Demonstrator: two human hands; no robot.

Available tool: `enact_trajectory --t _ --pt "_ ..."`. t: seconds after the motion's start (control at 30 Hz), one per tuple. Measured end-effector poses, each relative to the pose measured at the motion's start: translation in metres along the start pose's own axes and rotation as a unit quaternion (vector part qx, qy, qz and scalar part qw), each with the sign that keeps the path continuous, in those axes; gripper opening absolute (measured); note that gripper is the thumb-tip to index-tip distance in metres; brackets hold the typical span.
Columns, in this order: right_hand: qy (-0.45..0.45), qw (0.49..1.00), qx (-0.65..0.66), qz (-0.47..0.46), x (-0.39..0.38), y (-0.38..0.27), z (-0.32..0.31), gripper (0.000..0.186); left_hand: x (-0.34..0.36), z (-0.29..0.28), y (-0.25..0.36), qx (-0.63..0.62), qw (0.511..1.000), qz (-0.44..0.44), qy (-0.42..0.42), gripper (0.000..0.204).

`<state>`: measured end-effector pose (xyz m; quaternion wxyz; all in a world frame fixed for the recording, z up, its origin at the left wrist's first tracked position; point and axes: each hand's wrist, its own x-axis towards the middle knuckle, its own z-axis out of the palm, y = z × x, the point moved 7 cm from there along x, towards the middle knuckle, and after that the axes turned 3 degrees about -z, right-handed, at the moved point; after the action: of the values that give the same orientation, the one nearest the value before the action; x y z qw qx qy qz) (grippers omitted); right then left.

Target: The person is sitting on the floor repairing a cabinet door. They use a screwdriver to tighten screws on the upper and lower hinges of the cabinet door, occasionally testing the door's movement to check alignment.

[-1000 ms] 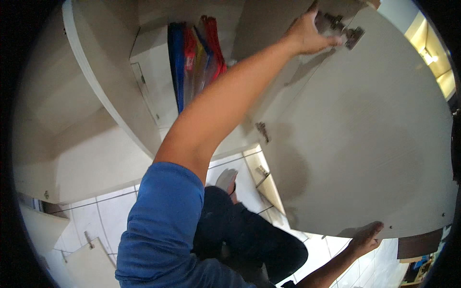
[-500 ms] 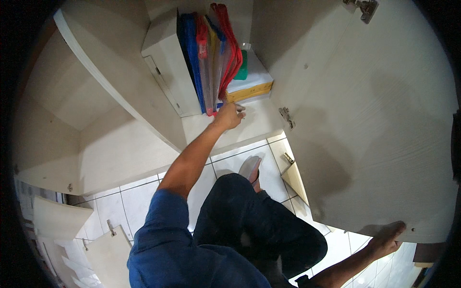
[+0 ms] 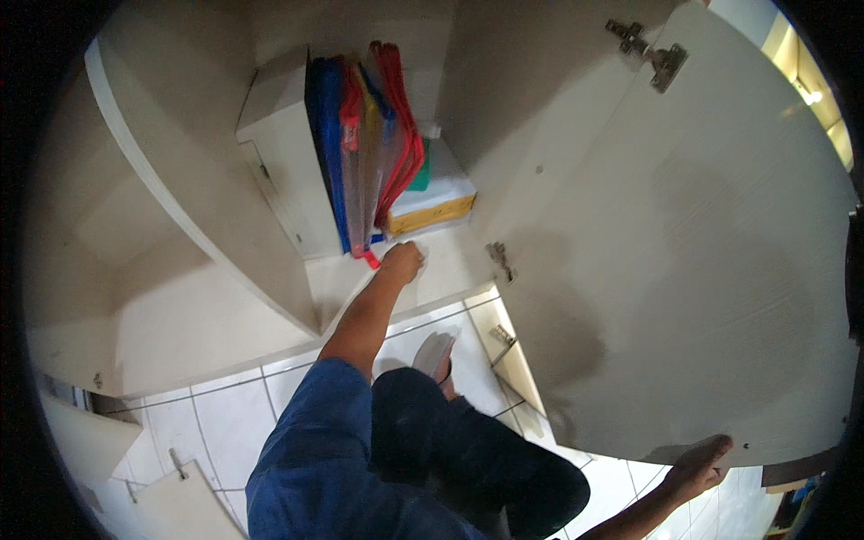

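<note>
Work now: I've got the cupboard (image 3: 211,180) door (image 3: 702,279) in one hand, & the other is low inside. My R grip (image 3: 697,470) is pinched on the door's bottom edge, right of the middle; some of its fingers are hid. My L grip (image 3: 402,262) is curled up small by the cupboard floor (image 3: 450,267), near the front edge. Can't tell if it has a thing in it. Just beside it is the red tip (image 3: 370,260) at the foot of the folders (image 3: 402,135), which stand btwn the white box (image 3: 290,171) and the paper pile (image 3: 434,214), nearer the back edge. Top hinge (image 3: 664,67) & low hinge (image 3: 501,261) both show; can't tell if they're tight. So the step, I'd say, is hold door + reach in. Next move prob. calls for R to keep the door steady so it won't swing or sag, and L to lift clear w/o bumping the folders.
</note>
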<state>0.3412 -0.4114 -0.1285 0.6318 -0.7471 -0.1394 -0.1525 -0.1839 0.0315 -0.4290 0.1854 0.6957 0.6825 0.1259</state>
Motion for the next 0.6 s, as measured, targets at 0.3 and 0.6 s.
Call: enact_trajectory --t 0.3,0.6 --pt "-0.075 0.994 0.075 -0.040 -0.010 -0.032 0.016 0.102 -0.009 -0.030 0.060 -0.169 0.958 0.159 0.167 0.022" --pt "-0.117 0.984 0.124 -0.051 0.003 -0.018 0.014 0.099 -0.031 -0.313 0.264 -0.515 0.792 0.245 0.218 0.025"
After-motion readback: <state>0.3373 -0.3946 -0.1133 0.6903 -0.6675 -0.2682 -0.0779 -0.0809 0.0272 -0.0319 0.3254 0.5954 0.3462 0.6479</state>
